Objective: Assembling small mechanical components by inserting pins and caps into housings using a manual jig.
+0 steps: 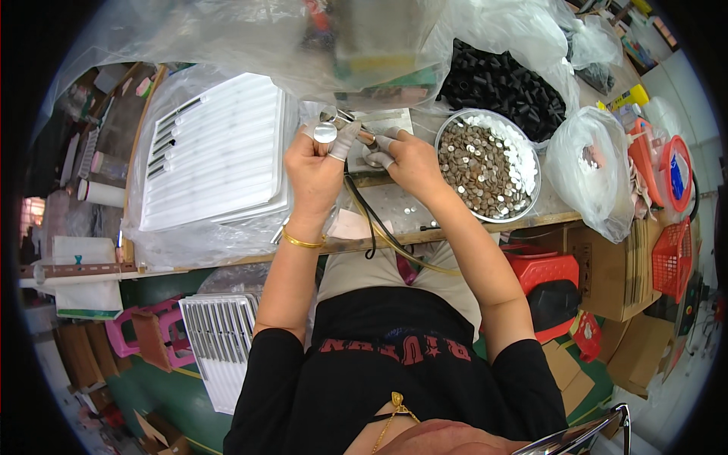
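pinching closed, the left hand (312, 171) holds a shiny disc (325, 133); the right hand (415, 161), apparently, a metal piece (369, 141).

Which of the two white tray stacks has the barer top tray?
The white tray stack on the workbench, nearer the left hand: a few dark rods lie along its left side, whereas the lower stack is lined with dark pieces.

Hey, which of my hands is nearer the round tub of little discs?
Right. Your right hand is just left of the tub; your left hand is farther left, near the white tray stack.
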Available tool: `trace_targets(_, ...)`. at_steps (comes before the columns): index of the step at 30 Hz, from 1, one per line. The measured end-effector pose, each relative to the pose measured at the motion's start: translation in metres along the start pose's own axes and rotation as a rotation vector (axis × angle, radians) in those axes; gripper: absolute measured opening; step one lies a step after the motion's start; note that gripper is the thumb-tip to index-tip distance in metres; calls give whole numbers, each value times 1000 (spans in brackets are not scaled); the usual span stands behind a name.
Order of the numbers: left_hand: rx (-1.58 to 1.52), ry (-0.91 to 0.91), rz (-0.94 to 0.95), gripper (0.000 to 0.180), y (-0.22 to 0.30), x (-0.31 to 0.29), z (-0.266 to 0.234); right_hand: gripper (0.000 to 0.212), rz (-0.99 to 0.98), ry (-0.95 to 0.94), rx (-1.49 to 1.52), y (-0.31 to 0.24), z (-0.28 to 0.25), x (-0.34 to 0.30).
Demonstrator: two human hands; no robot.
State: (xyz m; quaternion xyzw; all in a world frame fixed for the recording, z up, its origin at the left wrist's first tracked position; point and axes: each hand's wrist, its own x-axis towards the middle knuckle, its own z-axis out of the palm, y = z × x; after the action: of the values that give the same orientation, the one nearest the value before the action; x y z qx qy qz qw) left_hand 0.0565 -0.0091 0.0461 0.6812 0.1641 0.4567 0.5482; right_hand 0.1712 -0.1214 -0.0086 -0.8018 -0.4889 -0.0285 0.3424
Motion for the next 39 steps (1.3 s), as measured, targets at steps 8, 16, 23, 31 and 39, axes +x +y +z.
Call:
trace_targets(8, 356, -190, 184, 21, -9, 4, 1, 27, -12, -47, -49, 6, 2, 5)
trace_targets(16, -25, -173, -168, 23, -58, 12, 21, 26, 95, 128, 148, 8, 17, 10)
trace_targets(23, -98, -154, -113, 19, -90, 17, 29, 32, 153, 93, -70, 6, 14, 10)
trace_targets(31, -20, -167, -64, 20, -99, 15, 26, 34, 243, 131, -72, 18, -3, 4)
trace_targets(39, 99, -206, -312, 20, -91, 16, 23, 28, 320, 209, -8, 27, -44, -8)
